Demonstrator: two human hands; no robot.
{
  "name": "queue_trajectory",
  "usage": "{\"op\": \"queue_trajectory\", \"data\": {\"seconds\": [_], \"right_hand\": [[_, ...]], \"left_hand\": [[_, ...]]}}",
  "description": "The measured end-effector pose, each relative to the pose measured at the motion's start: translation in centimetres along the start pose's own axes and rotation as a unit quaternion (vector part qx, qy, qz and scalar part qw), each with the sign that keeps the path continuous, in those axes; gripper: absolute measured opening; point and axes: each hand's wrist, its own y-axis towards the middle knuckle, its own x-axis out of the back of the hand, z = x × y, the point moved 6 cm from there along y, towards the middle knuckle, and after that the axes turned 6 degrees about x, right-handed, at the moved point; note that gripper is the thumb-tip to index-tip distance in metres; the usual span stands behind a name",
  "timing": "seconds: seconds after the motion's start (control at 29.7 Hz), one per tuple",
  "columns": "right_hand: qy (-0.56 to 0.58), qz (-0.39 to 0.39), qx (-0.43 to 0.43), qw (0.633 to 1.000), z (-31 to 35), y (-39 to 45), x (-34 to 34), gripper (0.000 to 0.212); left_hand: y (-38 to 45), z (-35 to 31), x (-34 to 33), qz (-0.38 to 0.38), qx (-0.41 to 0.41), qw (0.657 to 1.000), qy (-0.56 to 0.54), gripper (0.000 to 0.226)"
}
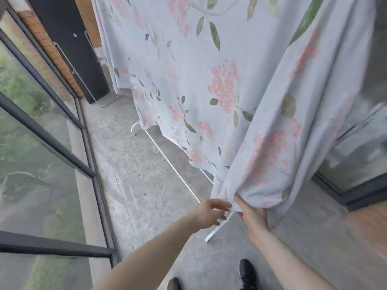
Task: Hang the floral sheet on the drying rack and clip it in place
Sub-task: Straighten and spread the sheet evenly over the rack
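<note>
My right hand (252, 218) grips the floral sheet (209, 84) at its lower corner, lower centre of frame | my left hand (210, 212) open, fingers spread, just beside | sheet draped over the drying rack (167, 158).

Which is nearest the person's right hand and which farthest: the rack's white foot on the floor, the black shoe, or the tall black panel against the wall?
From the right hand, gripping the floral sheet's lower edge:
1. White rack foot, just left of and below the hand.
2. Black shoe, lower, at the frame's bottom.
3. Black panel, far off at upper left.
</note>
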Motion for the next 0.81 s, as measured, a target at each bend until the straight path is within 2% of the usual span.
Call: {"op": "queue_trajectory", "data": {"seconds": [0.07,0.24,0.3,0.4,0.57,0.71,0.81], "right_hand": [[-0.009,-0.061,0.006,0.998,-0.6,-0.2,-0.6,0.017],[-0.056,-0.181,0.047,0.981,-2.1,0.6,0.5,0.032],[-0.065,-0.195,0.052,0.977,-2.2,0.9,0.9,0.036],[-0.008,-0.202,0.037,0.979,-1.4,1.0,1.1,0.029],[0.054,-0.246,0.055,0.966,-2.0,1.3,1.9,0.031],[0.024,-0.248,0.041,0.967,-3.0,2.3,1.5,0.035],[-0.021,-0.248,0.035,0.968,-4.3,2.7,1.5,0.029]], "left_hand": [[0.1,1.4,1.9,0.017,0.022,1.000,0.012,0.024],[2.1,4.2,6.1,-0.042,0.083,0.995,0.021,0.021],[2.9,3.6,6.7,-0.056,0.080,0.995,0.016,0.020],[4.8,2.0,6.3,-0.064,0.058,0.996,0.001,0.024],[7.4,0.9,3.6,-0.031,0.068,0.997,-0.033,0.027],[10.4,2.1,1.8,-0.001,0.139,0.983,-0.122,0.045],[12.5,2.6,-0.1,0.004,0.152,0.973,-0.175,0.040]]}}
